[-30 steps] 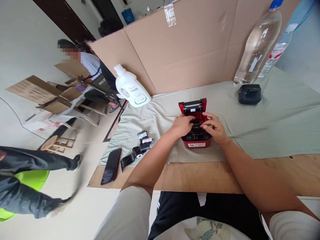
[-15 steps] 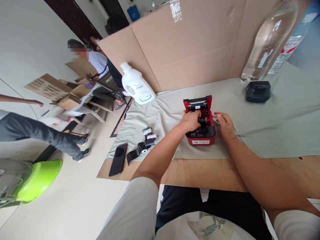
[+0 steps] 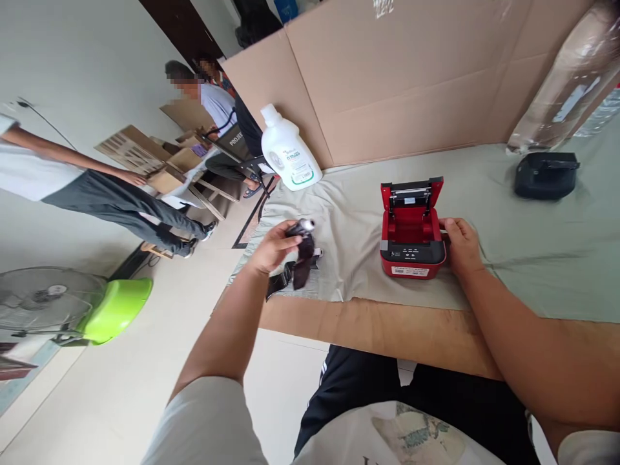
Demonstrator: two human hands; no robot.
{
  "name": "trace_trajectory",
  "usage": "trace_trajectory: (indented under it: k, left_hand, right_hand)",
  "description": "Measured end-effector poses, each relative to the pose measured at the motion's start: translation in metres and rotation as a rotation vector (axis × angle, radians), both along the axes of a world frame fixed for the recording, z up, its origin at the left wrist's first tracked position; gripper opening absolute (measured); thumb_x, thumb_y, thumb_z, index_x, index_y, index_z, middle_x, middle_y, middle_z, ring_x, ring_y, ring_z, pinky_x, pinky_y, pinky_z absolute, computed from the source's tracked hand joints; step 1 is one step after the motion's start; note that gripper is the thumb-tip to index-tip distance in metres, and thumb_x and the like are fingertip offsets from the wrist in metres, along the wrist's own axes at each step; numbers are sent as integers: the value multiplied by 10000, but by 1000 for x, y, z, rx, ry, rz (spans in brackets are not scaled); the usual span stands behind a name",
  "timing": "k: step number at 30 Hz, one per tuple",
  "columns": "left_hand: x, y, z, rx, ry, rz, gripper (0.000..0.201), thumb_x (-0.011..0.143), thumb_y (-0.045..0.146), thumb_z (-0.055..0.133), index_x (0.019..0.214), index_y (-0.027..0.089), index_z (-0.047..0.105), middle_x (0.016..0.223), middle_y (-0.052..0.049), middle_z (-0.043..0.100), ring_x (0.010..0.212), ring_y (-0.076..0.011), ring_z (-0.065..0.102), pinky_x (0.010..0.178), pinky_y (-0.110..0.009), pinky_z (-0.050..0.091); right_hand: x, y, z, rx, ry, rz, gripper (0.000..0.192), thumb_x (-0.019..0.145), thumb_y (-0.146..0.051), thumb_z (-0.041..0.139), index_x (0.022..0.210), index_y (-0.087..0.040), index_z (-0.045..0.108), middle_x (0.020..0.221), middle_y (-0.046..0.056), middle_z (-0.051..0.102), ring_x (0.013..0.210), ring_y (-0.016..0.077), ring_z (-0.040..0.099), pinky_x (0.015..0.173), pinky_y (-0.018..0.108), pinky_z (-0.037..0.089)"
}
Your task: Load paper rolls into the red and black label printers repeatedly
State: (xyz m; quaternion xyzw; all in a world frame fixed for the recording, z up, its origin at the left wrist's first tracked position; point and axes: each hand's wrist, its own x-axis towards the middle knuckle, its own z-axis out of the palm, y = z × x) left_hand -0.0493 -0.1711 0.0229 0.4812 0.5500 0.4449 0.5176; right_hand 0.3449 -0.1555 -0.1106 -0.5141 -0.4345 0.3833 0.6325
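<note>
L hand point(image 3: 274, 248) holds blk roll point(image 3: 305, 247); R hand point(image 3: 462, 245) touches red printer point(image 3: 411, 252).

I see one printer point(image 3: 413, 252); from it: one jug point(image 3: 292, 157), ten o'clock; two clear bottles point(image 3: 557, 90), one black case point(image 3: 546, 177), two o'clock; one fan point(image 3: 41, 298), nine o'clock.

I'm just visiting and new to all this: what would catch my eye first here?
Probably the red-and-black printer, its lid raised, right of the picture's middle on the pale cloth. Next, the dark roll with a dangling strip, held in the left grip to the printer's left. Behind, the white handled bottle stands out before the cardboard panel.
</note>
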Motion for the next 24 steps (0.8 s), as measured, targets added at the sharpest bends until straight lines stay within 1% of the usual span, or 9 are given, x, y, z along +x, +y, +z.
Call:
trace_trajectory:
  k: [4, 6, 8, 10, 13, 16, 19, 22, 24]
  left_hand:
    - [-85, 9, -3, -275, 259, 42, 555, 405, 234, 917, 905, 154, 687, 842, -44, 690, 790, -217, 620, 726, -330, 479]
    - [-107, 14, -15, -383, 395, 36, 585, 376, 225, 912, 906, 145, 675, 810, -36, 695, 797, -228, 623, 738, -341, 470]
    - [-113, 19, -29, -399, 564, 13, 569, 384, 235, 893, 900, 144, 671, 780, -22, 694, 827, -240, 626, 763, -347, 468]
    - [-108, 24, -41, -343, 760, -22, 539, 400, 228, 870, 898, 148, 679, 813, -32, 704, 919, -273, 632, 816, -361, 475]
    - [-91, 34, -50, -242, 1013, -33, 559, 497, 212, 806, 1040, 164, 681, 1087, -93, 710, 1129, -316, 597, 917, -378, 483]
    - [-71, 47, -52, -171, 1149, -23, 591, 680, 196, 654, 1268, 185, 592, 1332, -96, 620, 1230, -258, 565, 985, -340, 482]
    - [-49, 62, -58, -137, 1220, -76, 577, 700, 150, 618, 1274, 200, 606, 1320, -76, 633, 1221, -244, 573, 1026, -325, 468]
    - [-27, 72, -64, -119, 1307, -138, 539, 624, 111, 664, 1155, 199, 689, 1239, -92, 667, 1234, -310, 558, 1050, -375, 449]
    - [-18, 74, -61, -105, 1347, -161, 513, 610, 107, 669, 1114, 193, 708, 1214, -104, 665, 1222, -329, 563, 1042, -384, 452]
  right_hand:
    - [-2, 2, 0, -58, 45, -42, 364, 766, -636, 639, 805, -273, 644, 836, 41, 690, 734, 232, 634, 676, 416, 539]
    - [-3, 2, 0, -60, 47, -57, 363, 753, -633, 652, 780, -271, 634, 807, 35, 679, 716, 226, 625, 685, 416, 534]
    - [-4, 2, 1, -61, 51, -65, 368, 744, -630, 662, 770, -264, 632, 793, 32, 676, 715, 222, 626, 694, 414, 535]
    - [-4, 1, 3, -64, 63, -56, 376, 739, -629, 669, 774, -256, 640, 785, 28, 679, 708, 215, 629, 695, 408, 538]
    - [-3, -1, 6, -63, 69, -46, 382, 732, -629, 684, 773, -250, 654, 778, 27, 688, 695, 207, 630, 675, 391, 542]
    - [-3, -1, 7, -61, 61, -50, 383, 726, -630, 697, 764, -251, 652, 760, 25, 681, 686, 202, 623, 643, 373, 536]
    - [-3, -1, 7, -76, 67, -39, 397, 721, -636, 697, 769, -245, 643, 730, 7, 657, 656, 183, 600, 637, 358, 520]
    - [-3, 0, 6, -78, 73, -27, 408, 719, -644, 693, 775, -243, 638, 726, -8, 647, 639, 169, 584, 640, 347, 507]
    - [-2, 0, 4, -70, 67, -21, 404, 726, -647, 685, 771, -248, 636, 719, -11, 645, 637, 171, 584, 638, 348, 509]
